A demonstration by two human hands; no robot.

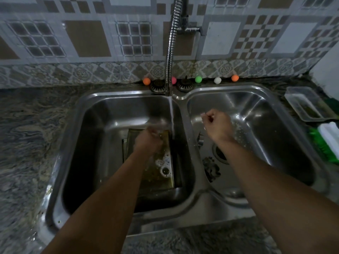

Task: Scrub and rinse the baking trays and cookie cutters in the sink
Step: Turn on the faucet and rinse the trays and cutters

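Note:
A rectangular baking tray (167, 178) lies in the left basin (102, 125) with brownish water and soap bubbles in it. My left hand (148, 142) hovers over the tray's far end, blurred by motion, and grips a small shiny cookie cutter (157, 125) beside the water stream (172, 114). Over the right basin (266, 125), my right hand (218, 125) has its fingers curled into a loose fist. Only a faint pale glint shows at its fingertips, and I cannot make out any object there.
The flexible tap hose (169, 52) hangs over the divider between the basins. A dark ragged object (211, 167) lies near the right basin's drain (220, 153). Coloured balls (198, 79) line the back ledge. A clear plastic container (304, 103) and a green-and-white item (326, 140) sit on the right counter.

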